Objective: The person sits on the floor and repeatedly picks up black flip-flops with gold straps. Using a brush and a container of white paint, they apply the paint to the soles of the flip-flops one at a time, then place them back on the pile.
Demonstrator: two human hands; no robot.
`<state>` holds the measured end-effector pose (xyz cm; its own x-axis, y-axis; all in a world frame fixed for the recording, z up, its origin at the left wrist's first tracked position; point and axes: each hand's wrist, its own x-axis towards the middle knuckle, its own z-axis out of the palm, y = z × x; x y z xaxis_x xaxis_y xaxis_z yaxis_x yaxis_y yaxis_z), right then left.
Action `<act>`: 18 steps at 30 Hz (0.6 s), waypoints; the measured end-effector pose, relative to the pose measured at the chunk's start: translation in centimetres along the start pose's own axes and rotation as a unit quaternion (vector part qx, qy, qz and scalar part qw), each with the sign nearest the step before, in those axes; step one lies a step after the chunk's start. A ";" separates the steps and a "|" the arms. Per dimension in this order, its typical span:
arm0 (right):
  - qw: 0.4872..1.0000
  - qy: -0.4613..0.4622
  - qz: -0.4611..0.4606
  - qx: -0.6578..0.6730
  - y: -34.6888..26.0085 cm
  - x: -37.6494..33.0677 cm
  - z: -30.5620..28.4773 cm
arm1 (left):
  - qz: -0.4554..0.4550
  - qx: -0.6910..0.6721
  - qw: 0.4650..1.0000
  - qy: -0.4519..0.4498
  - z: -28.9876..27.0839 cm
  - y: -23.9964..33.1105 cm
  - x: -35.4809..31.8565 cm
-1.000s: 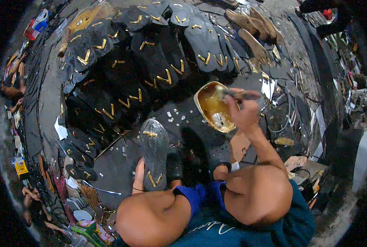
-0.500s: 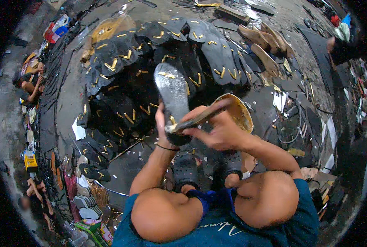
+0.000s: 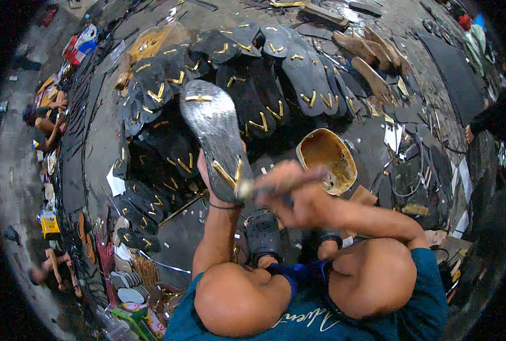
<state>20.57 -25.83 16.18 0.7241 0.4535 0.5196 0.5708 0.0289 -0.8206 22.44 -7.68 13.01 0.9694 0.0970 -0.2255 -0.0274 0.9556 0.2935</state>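
Observation:
My left hand [image 3: 207, 170] holds up a black sandal sole [image 3: 213, 136], shiny on its face, with gold strap ends showing. The hand grips it from behind at the heel end. My right hand [image 3: 293, 196], blurred by motion, grips a brush [image 3: 253, 186] whose tip touches the lower end of the sole. Just right of the hands stands a yellow-stained bowl of glue [image 3: 327, 161] on the floor. My knees fill the lower part of the picture.
Many black soles with gold straps [image 3: 247, 85] lie fanned out on the dark floor ahead. Tan soles [image 3: 372, 57] lie at the far right. Black sheets [image 3: 454, 74], scraps and strap loops [image 3: 406, 176] lie right. Other people's limbs [image 3: 46, 116] show at left.
My left hand picked the sole off the floor and raised it. My right hand left the glue bowl and brought the brush over to the sole's lower end.

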 end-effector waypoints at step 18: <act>0.995 0.038 -0.050 -0.077 1.5 -0.2 -1.4 | -0.043 0.058 0.997 -0.011 -3.0 -0.1 1.8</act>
<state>21.81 -27.08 15.20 0.6844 0.3864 0.6183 0.6898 -0.0684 -0.7207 23.44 -6.78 9.78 0.9720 0.0095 -0.2350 0.0829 0.9211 0.3804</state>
